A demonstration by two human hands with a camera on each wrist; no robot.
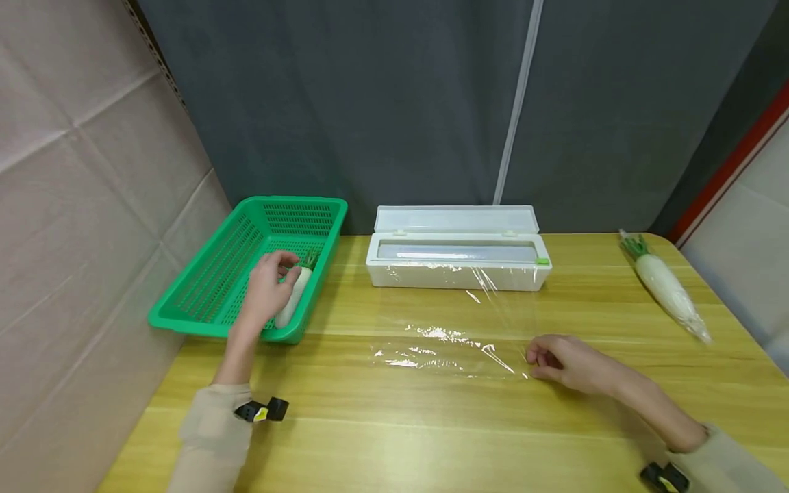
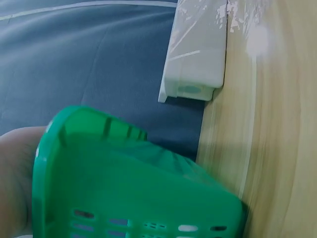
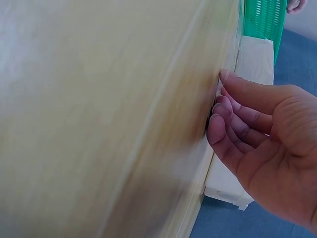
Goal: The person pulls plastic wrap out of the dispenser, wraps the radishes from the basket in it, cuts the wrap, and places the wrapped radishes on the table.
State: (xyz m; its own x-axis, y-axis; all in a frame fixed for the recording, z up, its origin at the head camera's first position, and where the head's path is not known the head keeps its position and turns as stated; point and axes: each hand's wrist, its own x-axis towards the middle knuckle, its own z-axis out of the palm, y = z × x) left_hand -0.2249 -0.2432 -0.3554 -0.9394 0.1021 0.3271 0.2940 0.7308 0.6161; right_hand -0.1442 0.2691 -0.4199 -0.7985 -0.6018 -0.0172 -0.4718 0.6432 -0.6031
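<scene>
The right hand (image 1: 564,363) pinches the film's (image 1: 444,335) near corner, its curled fingers clearest from the right wrist. The left hand (image 1: 269,287) is at a radish (image 1: 292,301) inside the green basket (image 1: 197,329), whose wall hides those fingers from the left wrist; I cannot tell whether they grip. Beyond stands the dispenser (image 1: 456,237).

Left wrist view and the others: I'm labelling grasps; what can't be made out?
Left wrist: fingers of the left hand, behind the slotted green plastic basket.
Left wrist: the white, green-topped radish, behind the basket.
Head: whether those fingers touch the radish; contact too small.
Right wrist: edge of the clear plastic film at the right hand, too faint.
</scene>
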